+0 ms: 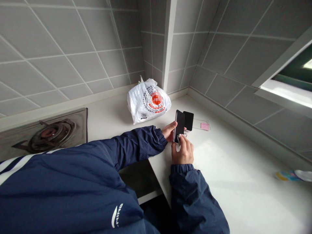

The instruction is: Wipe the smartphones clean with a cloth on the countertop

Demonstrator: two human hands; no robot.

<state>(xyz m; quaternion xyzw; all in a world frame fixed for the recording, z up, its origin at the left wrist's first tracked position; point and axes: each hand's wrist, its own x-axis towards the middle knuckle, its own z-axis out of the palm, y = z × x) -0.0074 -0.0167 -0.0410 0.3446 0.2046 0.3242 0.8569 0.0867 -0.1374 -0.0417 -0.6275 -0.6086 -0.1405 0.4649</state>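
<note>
My left hand (168,130) is closed around the edge of a dark smartphone (179,122), its thumb lying along the near side. The phone is tilted above the white counter. My right hand (183,152) is closed on a crumpled white tissue (179,136), which touches the phone's lower end. Just beyond the phone is a flat black rectangular piece (188,121); whether it touches the phone I cannot tell. A clear case-like outline with a pink card (204,126) lies on the counter to the right.
A white plastic bag (149,101) with red print stands at the back of the counter (219,156). On the left is a gas burner (50,134). A blurred colourful packet (289,175) lies far right. An open dark compartment (141,178) shows below the counter edge.
</note>
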